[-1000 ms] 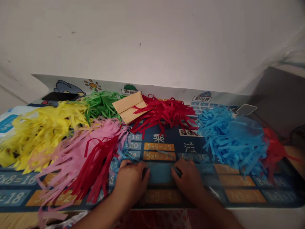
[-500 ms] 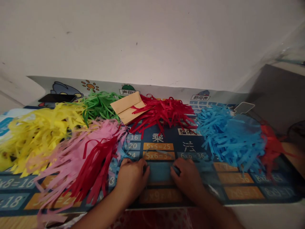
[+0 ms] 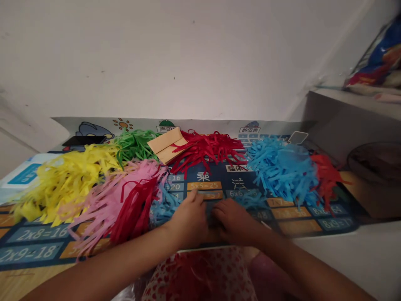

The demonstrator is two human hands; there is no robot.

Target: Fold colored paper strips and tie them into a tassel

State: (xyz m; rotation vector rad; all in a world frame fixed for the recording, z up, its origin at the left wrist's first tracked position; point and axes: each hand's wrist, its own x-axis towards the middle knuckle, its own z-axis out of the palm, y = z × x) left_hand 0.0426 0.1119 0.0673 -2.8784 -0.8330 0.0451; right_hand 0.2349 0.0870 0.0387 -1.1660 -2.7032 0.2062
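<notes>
My left hand (image 3: pixel 189 219) and my right hand (image 3: pixel 233 219) are close together at the table's near edge, fingers curled around a blue fringed paper (image 3: pixel 164 207). Its cut strips stick out to the left of my left hand, and more blue strips show beyond my right hand. The paper's middle is mostly hidden by the fingers. Just left of my left hand lies a bundle of red paper strips (image 3: pixel 133 211), resting on pink fringed paper (image 3: pixel 106 188). Slight motion blur softens both hands.
Yellow (image 3: pixel 77 175), green (image 3: pixel 136 144) and red fringed paper (image 3: pixel 209 148) lie behind, with a tan folded paper (image 3: pixel 169 144) between the last two. At right are blue fringes (image 3: pixel 285 171) and red strips (image 3: pixel 327 175). A printed mat (image 3: pixel 37 251) covers the table; a wall stands behind.
My hands have drawn closer together, bringing the ends of the blue paper inward. Blue strips now show beyond my right hand. The camera view has shifted, showing more of the right side.
</notes>
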